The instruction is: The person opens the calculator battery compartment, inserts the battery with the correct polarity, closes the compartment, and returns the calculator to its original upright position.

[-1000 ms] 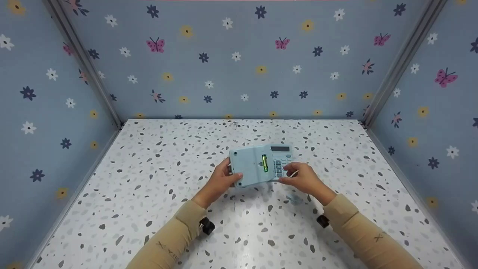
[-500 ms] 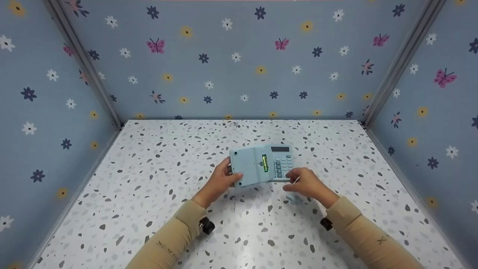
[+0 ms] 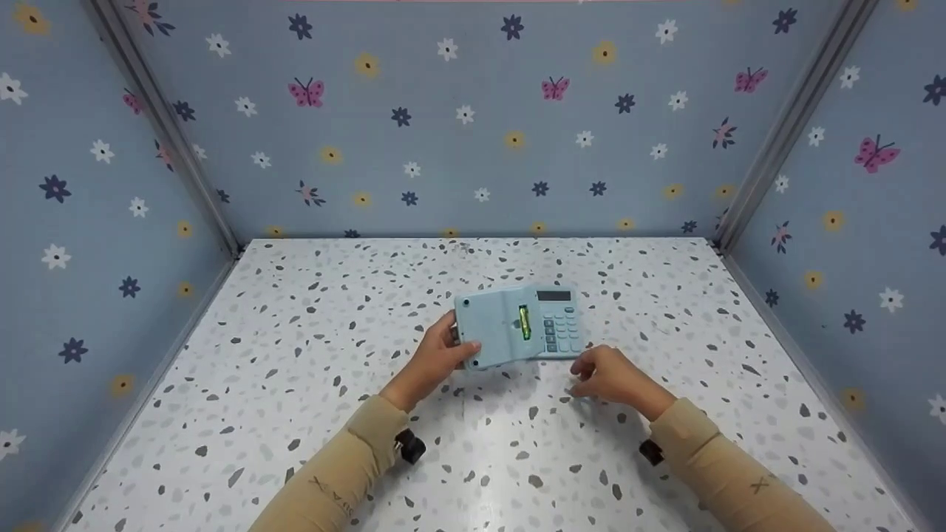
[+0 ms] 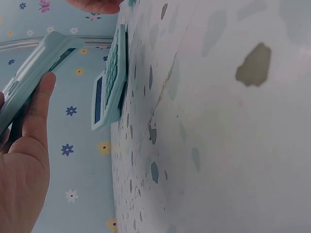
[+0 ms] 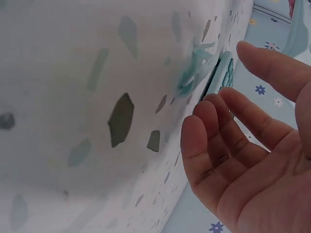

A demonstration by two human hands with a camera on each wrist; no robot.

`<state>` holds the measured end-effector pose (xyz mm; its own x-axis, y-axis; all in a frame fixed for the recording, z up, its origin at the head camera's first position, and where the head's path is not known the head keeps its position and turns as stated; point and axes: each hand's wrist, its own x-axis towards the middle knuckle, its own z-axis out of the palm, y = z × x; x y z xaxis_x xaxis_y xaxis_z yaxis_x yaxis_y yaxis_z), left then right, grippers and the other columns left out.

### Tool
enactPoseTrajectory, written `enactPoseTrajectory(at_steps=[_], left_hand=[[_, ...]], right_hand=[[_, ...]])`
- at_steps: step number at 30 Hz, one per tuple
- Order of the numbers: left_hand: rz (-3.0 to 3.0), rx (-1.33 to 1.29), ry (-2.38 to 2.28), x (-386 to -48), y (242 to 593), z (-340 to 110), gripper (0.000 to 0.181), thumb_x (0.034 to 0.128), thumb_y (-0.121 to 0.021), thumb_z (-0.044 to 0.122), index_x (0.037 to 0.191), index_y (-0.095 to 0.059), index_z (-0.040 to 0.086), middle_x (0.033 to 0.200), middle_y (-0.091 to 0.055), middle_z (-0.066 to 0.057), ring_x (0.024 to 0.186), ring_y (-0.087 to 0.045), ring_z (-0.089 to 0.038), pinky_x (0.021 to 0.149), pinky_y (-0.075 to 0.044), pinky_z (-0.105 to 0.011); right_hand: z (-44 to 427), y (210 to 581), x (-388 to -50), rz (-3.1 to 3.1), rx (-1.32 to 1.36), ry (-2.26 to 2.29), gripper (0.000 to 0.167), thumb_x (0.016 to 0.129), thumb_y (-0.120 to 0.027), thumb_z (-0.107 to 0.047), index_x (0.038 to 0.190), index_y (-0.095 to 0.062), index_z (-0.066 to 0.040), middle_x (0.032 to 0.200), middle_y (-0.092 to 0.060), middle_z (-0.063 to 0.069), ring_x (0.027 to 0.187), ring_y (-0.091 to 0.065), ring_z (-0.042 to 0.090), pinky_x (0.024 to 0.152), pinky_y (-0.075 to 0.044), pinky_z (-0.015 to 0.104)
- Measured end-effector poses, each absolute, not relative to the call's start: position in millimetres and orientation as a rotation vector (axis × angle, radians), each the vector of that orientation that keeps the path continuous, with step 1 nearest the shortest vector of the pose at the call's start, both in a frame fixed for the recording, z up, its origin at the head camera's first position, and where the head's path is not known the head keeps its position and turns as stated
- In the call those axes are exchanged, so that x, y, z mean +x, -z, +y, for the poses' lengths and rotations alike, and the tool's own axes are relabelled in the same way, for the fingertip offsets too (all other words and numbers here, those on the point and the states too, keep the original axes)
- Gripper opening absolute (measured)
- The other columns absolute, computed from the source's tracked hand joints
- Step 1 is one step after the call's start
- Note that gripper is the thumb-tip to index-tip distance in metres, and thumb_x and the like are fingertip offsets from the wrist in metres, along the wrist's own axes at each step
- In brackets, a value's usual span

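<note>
My left hand grips a light-blue calculator by its left edge, thumb on the back. That back faces up, and a green battery shows in its uncovered slot. Partly behind it, a second light-blue calculator lies keys up on the table. My right hand hovers near this one's lower right corner, its fingers loosely bent and holding nothing. In the right wrist view, a small translucent blue plastic piece, probably a battery cover, lies on the table just beyond the fingertips.
The white speckled table reflects light near the front. Blue flowered panels enclose it at the back and both sides, with metal posts in the corners. A small black device sits at the left wrist.
My right hand has drawn away from the keys of the face-up calculator, toward the front and slightly right, down to the small blue piece. The left hand and its calculator stay put.
</note>
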<state>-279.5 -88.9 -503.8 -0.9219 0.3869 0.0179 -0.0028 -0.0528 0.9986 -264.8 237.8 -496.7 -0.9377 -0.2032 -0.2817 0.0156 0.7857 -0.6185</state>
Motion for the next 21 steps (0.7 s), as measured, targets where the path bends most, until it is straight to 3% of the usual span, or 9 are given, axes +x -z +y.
enactPoseTrajectory(at_steps=[10, 21], left_hand=[[1.941, 0.425, -2.069, -280.0, 507.2, -87.2, 0.068, 0.1059, -0.064, 0.006, 0.167, -0.036, 0.011, 0.156, -0.059, -0.024, 0.139, -0.064, -0.040, 0.106, -0.062, -0.051], [1.933, 0.445, -2.072, -279.0, 506.4, -84.3, 0.066, 0.1052, -0.063, 0.004, 0.166, -0.039, 0.011, 0.154, -0.061, -0.023, 0.137, -0.065, -0.040, 0.105, -0.062, -0.051]], right_hand=[[241.1, 503.9, -257.3, 2.663, -0.152, 0.901, 0.027, 0.083, -0.089, -0.005, 0.108, -0.080, -0.002, 0.097, -0.074, 0.008, 0.087, -0.065, 0.020, 0.081, -0.059, 0.034], [238.9, 502.1, -255.5, 2.651, -0.086, 0.817, 0.029, 0.084, -0.086, -0.001, 0.112, -0.081, -0.004, 0.098, -0.075, 0.007, 0.088, -0.067, 0.021, 0.084, -0.061, 0.038]])
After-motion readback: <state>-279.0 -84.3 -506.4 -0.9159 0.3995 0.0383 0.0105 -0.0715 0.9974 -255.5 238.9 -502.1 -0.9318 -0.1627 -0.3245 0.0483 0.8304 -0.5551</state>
